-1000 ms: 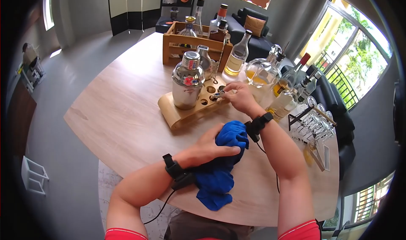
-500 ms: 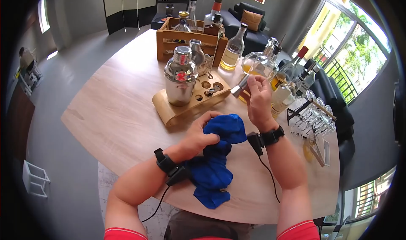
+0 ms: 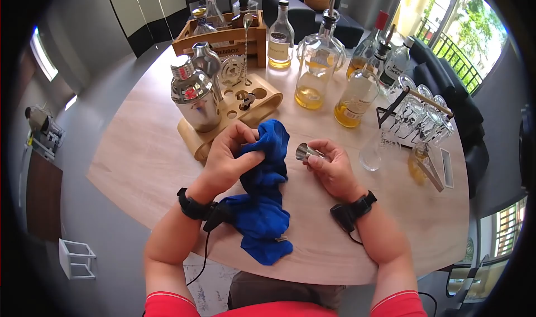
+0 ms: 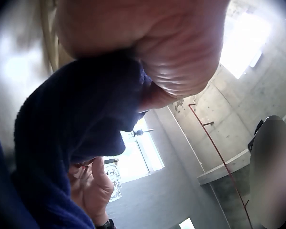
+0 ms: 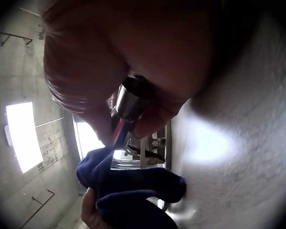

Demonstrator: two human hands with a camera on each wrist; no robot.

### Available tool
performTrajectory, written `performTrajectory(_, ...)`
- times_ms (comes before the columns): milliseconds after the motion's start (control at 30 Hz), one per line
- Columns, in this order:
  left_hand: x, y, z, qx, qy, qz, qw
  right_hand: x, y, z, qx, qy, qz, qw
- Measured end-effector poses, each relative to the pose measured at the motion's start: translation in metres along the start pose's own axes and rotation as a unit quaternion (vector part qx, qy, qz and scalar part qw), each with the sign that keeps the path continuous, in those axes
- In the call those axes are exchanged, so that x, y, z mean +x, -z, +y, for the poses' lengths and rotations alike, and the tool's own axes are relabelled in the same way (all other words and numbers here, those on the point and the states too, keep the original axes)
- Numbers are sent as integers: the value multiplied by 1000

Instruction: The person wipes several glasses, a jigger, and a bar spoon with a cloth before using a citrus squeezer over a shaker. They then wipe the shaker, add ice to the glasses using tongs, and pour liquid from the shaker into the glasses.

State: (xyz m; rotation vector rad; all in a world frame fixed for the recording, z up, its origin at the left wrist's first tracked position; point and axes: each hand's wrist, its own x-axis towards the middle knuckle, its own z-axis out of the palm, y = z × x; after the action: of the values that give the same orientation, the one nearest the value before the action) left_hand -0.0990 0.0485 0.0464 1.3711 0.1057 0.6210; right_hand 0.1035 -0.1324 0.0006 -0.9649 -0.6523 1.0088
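My left hand (image 3: 226, 158) pinches a blue cloth (image 3: 265, 216) between thumb and fingers, with the rest of it hanging down toward the table's near edge. In my right hand (image 3: 335, 172) is a small silver jigger (image 3: 304, 152), gripped by the fingertips with its open mouth turned toward the cloth. A narrow gap separates the two in the head view. The jigger (image 5: 133, 98) also shows under the fingers in the right wrist view, the cloth (image 5: 128, 191) beyond it. Folds of cloth (image 4: 76, 109) fill much of the left wrist view.
Beyond my left hand, a wooden bar stand (image 3: 262, 102) carries a steel shaker (image 3: 192, 102), a strainer (image 3: 231, 71) and a bar spoon (image 3: 247, 43). Behind it is a wooden bottle crate (image 3: 254, 52). Several bottles (image 3: 357, 96) and a glass rack (image 3: 419, 105) occupy the right side.
My right hand has lifted the jigger from the bar stand and brought it back toward the cloth. My left hand has shifted left, still holding the cloth. The head view has turned right.
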Motion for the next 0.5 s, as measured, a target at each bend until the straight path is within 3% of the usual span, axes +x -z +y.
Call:
performTrajectory(67,6,-4,2,6,-11,-13,1000,0,3,0,4,-2,-11,1000)
performTrajectory(133,12,-13,4,63,30,-9,998,1,6,0,6,-1,-22,1000)
performTrajectory(200,15,-22,0,131,99,-64,984,1,8,0,0,1,-31,1000)
performTrajectory(300,6,-36,-15,297,-5,-139,945,0,5,2,-24,9,-11,1000)
performTrajectory(333,4,-39,-18,296,-28,-152,942,-1,6,2,-21,8,-7,1000)
performTrajectory(400,2,-39,-22,384,-107,-147,905,0,6,2,-8,10,-13,1000)
performTrajectory(433,1,-41,-19,385,-105,-146,905,0,6,1,-6,9,-14,1000)
performTrajectory(500,-3,-45,-13,500,-147,-109,846,0,3,-1,-33,25,-27,999)
